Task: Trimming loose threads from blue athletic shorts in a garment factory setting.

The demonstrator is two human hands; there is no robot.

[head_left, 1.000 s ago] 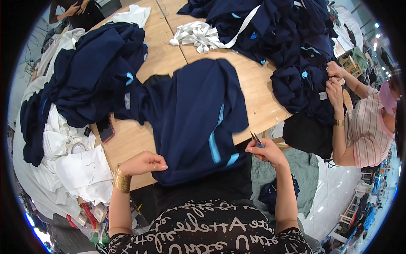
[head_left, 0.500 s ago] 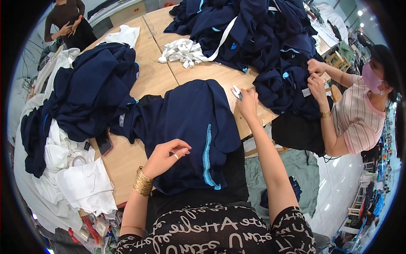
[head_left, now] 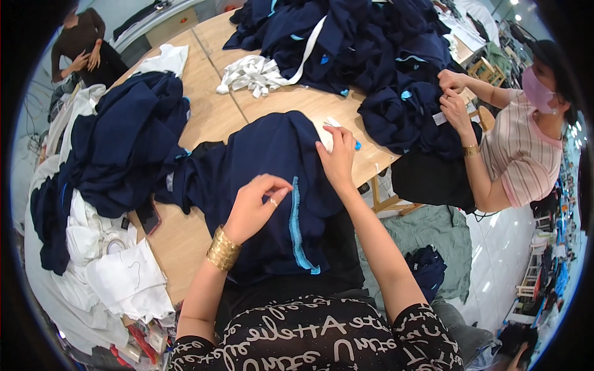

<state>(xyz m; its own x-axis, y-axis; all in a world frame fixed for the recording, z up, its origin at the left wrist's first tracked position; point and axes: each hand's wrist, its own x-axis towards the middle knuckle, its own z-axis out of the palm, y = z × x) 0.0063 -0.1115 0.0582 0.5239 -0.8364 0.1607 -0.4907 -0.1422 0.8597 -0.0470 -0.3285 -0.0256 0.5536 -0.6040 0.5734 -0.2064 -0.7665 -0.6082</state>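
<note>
A navy garment (head_left: 266, 148) lies over the table's near edge and hangs toward my lap. A light-blue strip (head_left: 296, 229) runs lengthwise along its right part. My left hand (head_left: 255, 207) is over the garment, its fingers loosely curved and the fingertips at the strip's upper end. At the garment's right edge is my right hand (head_left: 338, 159), with fingers apart and fingertips by the cloth. Just beyond that hand, small thread snips with white blades and a blue part (head_left: 357, 146) rest on the table, partly hidden by the fingers.
More navy garments are heaped at the left (head_left: 130, 130) and far right (head_left: 346, 43). A tangle of white tape (head_left: 250, 75) lies between them. At right, a masked co-worker (head_left: 526, 148) handles navy cloth. A phone (head_left: 148, 216) and white cloth (head_left: 127, 275) are at left. Another person (head_left: 83, 49) stands far left.
My right hand has let go of the snips and come left to the garment's edge. My left hand has moved up and right to the strip's upper end. The view has shifted slightly.
</note>
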